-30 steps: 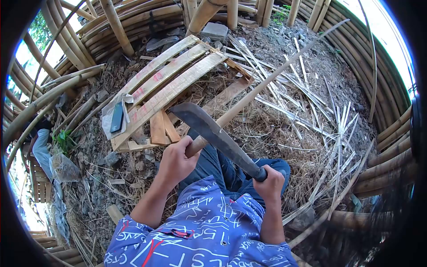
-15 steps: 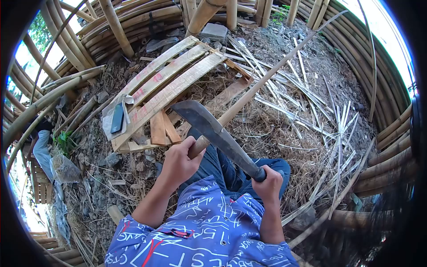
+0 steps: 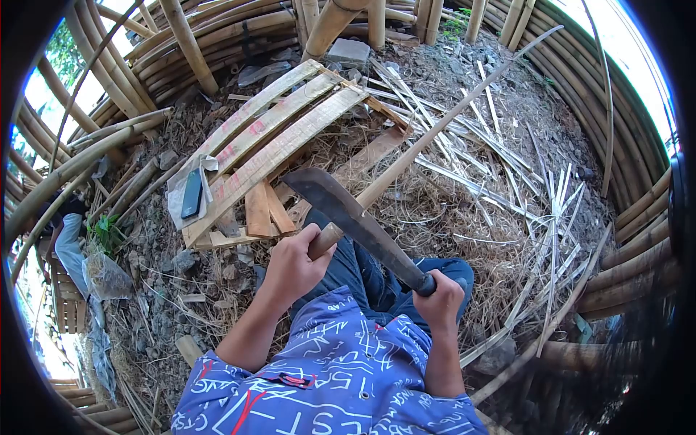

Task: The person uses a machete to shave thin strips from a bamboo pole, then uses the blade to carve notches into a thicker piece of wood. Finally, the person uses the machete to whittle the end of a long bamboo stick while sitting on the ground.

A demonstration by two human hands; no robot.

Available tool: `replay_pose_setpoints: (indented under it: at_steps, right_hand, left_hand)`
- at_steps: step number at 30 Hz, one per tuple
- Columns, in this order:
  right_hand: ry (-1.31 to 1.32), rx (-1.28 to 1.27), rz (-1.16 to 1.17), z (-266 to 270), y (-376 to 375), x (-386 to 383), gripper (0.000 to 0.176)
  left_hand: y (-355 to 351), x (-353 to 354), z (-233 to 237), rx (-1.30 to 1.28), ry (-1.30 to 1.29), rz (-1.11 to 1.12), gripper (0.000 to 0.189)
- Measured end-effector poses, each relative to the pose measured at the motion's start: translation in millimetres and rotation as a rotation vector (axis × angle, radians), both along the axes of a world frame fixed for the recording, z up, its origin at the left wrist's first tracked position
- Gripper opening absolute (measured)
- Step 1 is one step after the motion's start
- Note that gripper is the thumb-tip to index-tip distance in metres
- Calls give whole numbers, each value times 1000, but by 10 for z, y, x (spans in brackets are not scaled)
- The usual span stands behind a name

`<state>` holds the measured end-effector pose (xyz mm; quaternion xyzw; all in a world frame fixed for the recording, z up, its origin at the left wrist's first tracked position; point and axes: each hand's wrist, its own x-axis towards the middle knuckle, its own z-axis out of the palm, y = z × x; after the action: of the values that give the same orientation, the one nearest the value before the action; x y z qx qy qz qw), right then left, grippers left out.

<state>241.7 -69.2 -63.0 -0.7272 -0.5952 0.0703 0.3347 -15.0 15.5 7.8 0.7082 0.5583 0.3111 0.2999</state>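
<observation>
My left hand (image 3: 293,267) is wrapped around the near end of a long bamboo pole (image 3: 435,130), which slants away to the upper right. The fingers of my right hand (image 3: 440,301) are closed on the black handle of a machete (image 3: 330,203). Its wide, dark blade lies across the pole just beyond my left hand, with the tip pointing to the upper left. Part of the pole is hidden behind the blade. Both hands are in front of my crossed legs (image 3: 370,279).
A slatted wooden pallet (image 3: 264,148) lies ahead, with a phone (image 3: 192,193) on its left end. Thin bamboo strips (image 3: 500,196) and shavings litter the ground to the right. Stacked bamboo poles (image 3: 609,109) curve around. A person's leg (image 3: 69,243) shows at far left.
The machete has shifted very slightly to the right along with my right hand. The pole's far end has dipped a little. Both grips are the same.
</observation>
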Motion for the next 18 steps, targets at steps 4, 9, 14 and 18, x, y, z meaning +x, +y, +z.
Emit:
replay_pose_setpoints:
  at_steps: [4,9,14,18]
  right_hand:
    - [104,-87,63,-34,-8,-50,16]
    - [180,-111,82,-7,17,-100,20]
    - [178,-109,95,70,66,-117,20]
    - [206,-122,95,49,73,-151,21]
  left_hand:
    - [-2,19,-12,-3,-10,8,23]
    - [1,82,-44,58,-70,-7,24]
    - [-4,112,19,91,-35,1,27]
    - [-34,83,40,30,84,-29,34]
